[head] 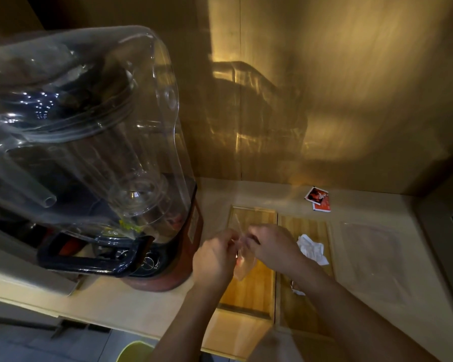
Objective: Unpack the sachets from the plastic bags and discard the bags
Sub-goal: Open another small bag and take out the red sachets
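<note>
My left hand and my right hand meet above the counter, both pinching the top of a small clear plastic bag that hangs between them. Something reddish shows inside the bag, but it is too blurred to make out. Two red and white sachets lie on the counter near the back wall, apart from my hands. A flat clear plastic bag rests on the counter to the right.
A large blender with a clear cover and red base stands at the left. Two wooden boards lie under my hands, with crumpled white paper on the right one. A yellow-green bin rim shows below the counter edge.
</note>
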A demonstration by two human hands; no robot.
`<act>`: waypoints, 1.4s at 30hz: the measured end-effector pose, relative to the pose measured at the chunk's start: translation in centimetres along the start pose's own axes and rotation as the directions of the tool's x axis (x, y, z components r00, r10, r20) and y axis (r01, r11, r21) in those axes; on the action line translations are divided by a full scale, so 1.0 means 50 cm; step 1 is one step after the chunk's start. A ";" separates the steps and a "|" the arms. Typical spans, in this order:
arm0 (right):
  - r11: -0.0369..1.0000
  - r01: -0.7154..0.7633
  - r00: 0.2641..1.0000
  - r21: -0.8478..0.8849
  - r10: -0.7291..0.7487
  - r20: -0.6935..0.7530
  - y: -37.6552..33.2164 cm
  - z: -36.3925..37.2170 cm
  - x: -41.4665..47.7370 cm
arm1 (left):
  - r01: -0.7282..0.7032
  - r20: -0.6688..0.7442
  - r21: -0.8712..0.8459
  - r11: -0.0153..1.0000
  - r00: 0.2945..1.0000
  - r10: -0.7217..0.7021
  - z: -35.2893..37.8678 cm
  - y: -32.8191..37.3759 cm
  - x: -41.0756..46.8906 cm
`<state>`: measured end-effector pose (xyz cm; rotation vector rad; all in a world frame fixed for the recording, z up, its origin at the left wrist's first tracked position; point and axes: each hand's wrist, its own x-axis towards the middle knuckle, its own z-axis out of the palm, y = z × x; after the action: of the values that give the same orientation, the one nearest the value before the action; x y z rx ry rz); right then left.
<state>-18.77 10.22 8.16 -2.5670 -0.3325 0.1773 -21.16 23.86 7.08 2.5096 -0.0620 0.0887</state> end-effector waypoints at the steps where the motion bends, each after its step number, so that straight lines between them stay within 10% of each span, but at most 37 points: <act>1: 1.000 -0.017 0.999 -0.015 0.016 -0.029 0.002 -0.001 0.001 | 0.024 -0.016 0.026 0.999 1.000 -0.024 -0.003 -0.001 0.003; 7: 0.972 -0.228 0.962 0.055 0.234 -0.138 0.025 -0.020 0.000 | 0.153 -0.170 0.049 0.987 0.975 -0.143 -0.040 -0.012 0.025; 12: 0.927 -0.316 0.941 0.200 0.333 -0.057 0.023 -0.015 0.008 | 0.149 -0.014 -0.015 0.989 0.989 -0.149 -0.055 0.021 0.006; 16: 0.850 -0.407 0.901 0.334 0.433 -0.006 0.028 -0.018 0.019 | 0.026 0.256 0.067 0.997 0.966 -0.042 -0.033 0.041 -0.034; 24: 0.908 -0.285 0.947 0.307 0.317 -0.060 0.046 -0.039 0.029 | -0.286 0.302 0.172 0.943 0.926 0.226 -0.014 -0.017 -0.002; 33: 0.940 -0.128 0.958 0.316 0.199 -0.206 0.053 -0.060 0.039 | -0.131 -0.092 0.005 0.991 0.987 0.131 -0.087 -0.019 0.045; 42: 0.816 -0.176 0.984 0.550 0.163 0.073 0.062 -0.088 0.015 | 0.062 0.378 -0.272 0.960 0.925 0.047 -0.131 -0.044 0.041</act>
<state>-16.61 5.66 10.21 -2.0081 -0.0402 0.3180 -19.28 29.46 11.25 2.2088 -0.2097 -0.3896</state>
